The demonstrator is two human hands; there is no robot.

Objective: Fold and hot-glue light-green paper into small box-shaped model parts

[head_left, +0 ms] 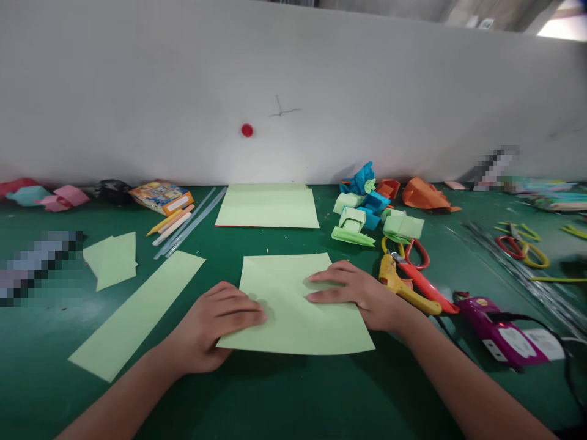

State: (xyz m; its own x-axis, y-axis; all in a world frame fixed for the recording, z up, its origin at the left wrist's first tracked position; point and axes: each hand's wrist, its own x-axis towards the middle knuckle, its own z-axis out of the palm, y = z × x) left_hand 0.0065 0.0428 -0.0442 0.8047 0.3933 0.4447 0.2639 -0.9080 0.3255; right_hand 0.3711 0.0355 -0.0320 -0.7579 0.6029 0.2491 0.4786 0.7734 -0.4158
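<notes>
A light green sheet of paper point(293, 324) is in front of me, its near edge slightly raised off the green table. My left hand point(224, 324) grips its left side, with fingers on top and the thumb underneath, mostly hidden. On the right side, my right hand point(353, 290) has its fingers stretched over the sheet; its thumb is hidden, apparently beneath the edge. A long light green paper strip point(137, 318) lies left of my left hand. Just beyond my right hand are a yellow glue gun point(403, 287) and a red-handled cutter point(426, 287).
A stack of green paper point(268, 208) lies by the white partition point(183, 91). Folded paper pieces point(353, 223), a purple power strip point(499, 330) and scissors point(523, 244) are at right. Crayons point(169, 221), glue sticks point(192, 223), a crayon box point(162, 197) and small paper pieces point(114, 260) are at left.
</notes>
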